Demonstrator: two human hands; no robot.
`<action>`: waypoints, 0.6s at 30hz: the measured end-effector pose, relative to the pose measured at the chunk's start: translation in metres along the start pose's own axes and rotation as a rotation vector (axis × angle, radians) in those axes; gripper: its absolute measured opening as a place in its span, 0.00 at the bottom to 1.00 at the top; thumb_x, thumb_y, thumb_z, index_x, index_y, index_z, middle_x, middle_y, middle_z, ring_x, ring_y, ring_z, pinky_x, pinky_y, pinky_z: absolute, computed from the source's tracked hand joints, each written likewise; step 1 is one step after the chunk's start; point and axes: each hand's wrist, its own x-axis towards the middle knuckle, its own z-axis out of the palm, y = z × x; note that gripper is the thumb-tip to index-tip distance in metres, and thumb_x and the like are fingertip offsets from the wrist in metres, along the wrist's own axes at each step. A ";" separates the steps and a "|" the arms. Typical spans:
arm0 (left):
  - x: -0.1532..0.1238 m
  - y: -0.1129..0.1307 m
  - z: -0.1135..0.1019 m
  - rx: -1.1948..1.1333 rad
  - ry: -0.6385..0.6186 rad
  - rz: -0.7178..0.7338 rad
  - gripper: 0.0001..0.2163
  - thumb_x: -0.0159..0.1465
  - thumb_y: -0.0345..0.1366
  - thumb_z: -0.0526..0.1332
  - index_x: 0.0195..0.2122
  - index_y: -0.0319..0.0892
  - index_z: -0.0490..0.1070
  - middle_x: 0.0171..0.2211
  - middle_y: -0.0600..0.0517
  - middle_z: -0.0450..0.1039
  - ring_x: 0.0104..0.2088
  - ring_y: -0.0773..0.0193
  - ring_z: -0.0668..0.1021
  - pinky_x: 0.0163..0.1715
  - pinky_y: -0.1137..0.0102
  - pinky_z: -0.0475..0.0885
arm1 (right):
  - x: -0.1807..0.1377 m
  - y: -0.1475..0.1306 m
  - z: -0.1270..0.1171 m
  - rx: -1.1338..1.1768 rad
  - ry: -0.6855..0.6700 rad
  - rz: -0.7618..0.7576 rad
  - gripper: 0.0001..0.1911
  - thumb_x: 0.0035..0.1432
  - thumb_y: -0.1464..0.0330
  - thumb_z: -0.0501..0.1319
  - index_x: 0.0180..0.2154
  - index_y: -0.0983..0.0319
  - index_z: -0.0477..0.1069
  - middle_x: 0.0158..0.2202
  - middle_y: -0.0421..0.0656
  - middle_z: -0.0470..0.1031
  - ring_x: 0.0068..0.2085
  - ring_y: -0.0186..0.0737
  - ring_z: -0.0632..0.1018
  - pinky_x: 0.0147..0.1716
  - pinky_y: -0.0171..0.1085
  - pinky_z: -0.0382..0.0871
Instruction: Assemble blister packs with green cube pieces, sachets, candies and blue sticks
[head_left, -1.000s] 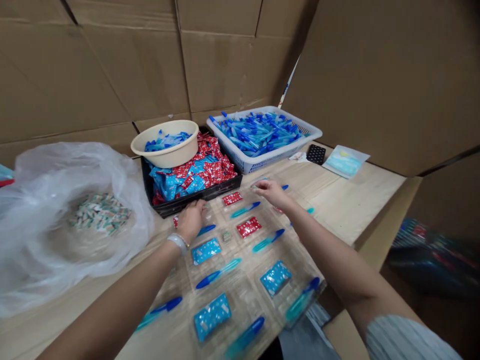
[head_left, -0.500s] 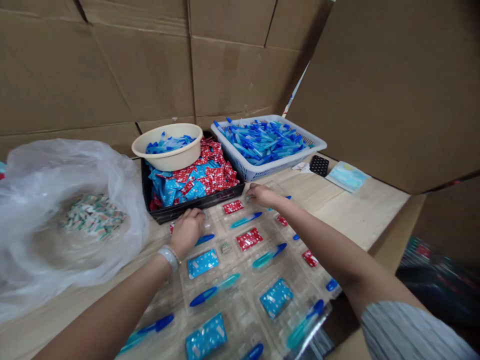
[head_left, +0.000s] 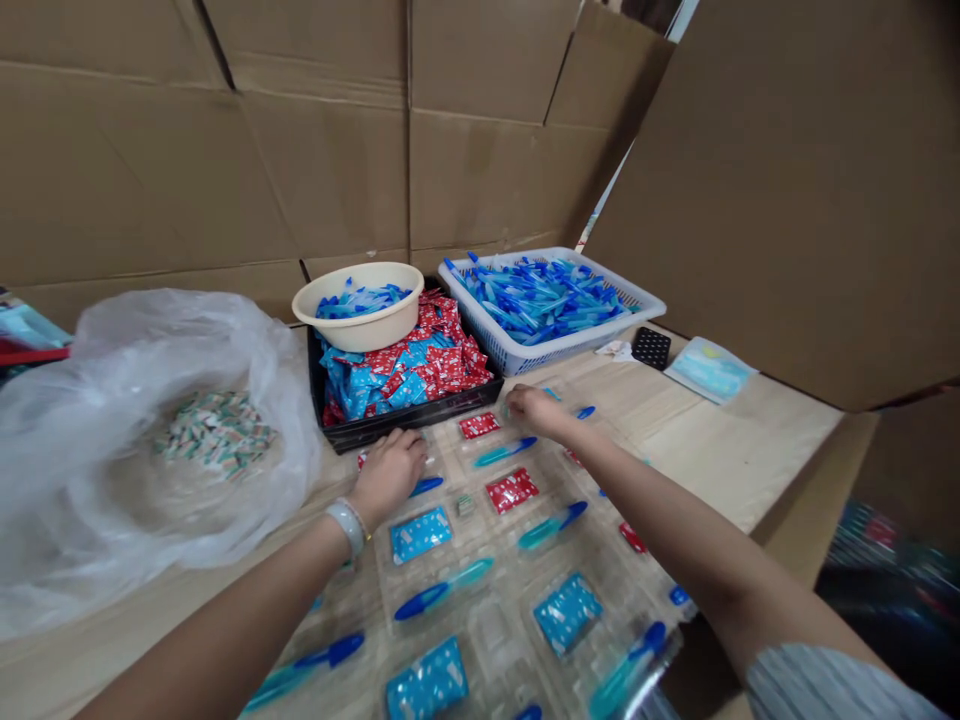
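A clear plastic blister tray point(head_left: 487, 620) lies on the wooden table in front of me, its pockets filled with blue sachets, red sachets and blue-and-teal pens. My left hand point(head_left: 388, 472), with a white wristband, rests on the tray's far left corner, fingers curled down over it. At the far edge of the tray my right hand point(head_left: 531, 408) presses down beside a red sachet point(head_left: 479, 425), fingers bent. I cannot make out anything held in either hand.
A black crate point(head_left: 405, 425) of red and blue sachets stands behind the tray, with a cream bowl point(head_left: 358, 312) on it. A white basket point(head_left: 555, 345) of blue pens is right of it. A large clear bag point(head_left: 150, 440) of small packets lies at left. Cardboard walls surround the table.
The view has tilted up and shifted a little. Both hands stay on the tray's far edge; the tray has slid slightly towards me and the right.
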 end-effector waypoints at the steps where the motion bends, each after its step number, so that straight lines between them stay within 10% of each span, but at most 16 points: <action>1: 0.000 0.001 0.001 -0.005 0.001 -0.004 0.13 0.62 0.35 0.47 0.41 0.41 0.69 0.42 0.46 0.68 0.43 0.57 0.67 0.42 0.63 0.62 | 0.000 -0.003 0.002 0.001 0.012 0.000 0.09 0.49 0.76 0.52 0.32 0.66 0.70 0.35 0.48 0.71 0.34 0.37 0.71 0.33 0.31 0.60; 7: -0.019 0.007 -0.013 -0.048 0.005 -0.004 0.12 0.61 0.37 0.51 0.42 0.43 0.69 0.42 0.47 0.69 0.43 0.58 0.68 0.42 0.64 0.64 | -0.008 -0.003 0.013 0.052 0.056 -0.086 0.10 0.51 0.75 0.51 0.31 0.65 0.71 0.34 0.50 0.71 0.37 0.41 0.72 0.37 0.34 0.62; 12: -0.079 -0.056 -0.055 -0.124 0.156 -0.059 0.13 0.62 0.39 0.50 0.44 0.43 0.67 0.41 0.49 0.70 0.42 0.64 0.69 0.43 0.68 0.64 | -0.009 -0.016 0.001 0.154 0.182 -0.024 0.08 0.50 0.70 0.53 0.27 0.62 0.70 0.31 0.51 0.73 0.32 0.45 0.74 0.32 0.40 0.65; 18: -0.146 -0.190 -0.093 -0.124 0.238 -0.679 0.10 0.60 0.34 0.52 0.32 0.36 0.71 0.30 0.47 0.72 0.32 0.63 0.73 0.34 0.70 0.65 | 0.010 -0.191 -0.046 0.562 0.196 -0.312 0.10 0.52 0.62 0.52 0.25 0.61 0.66 0.26 0.43 0.71 0.29 0.38 0.71 0.30 0.35 0.65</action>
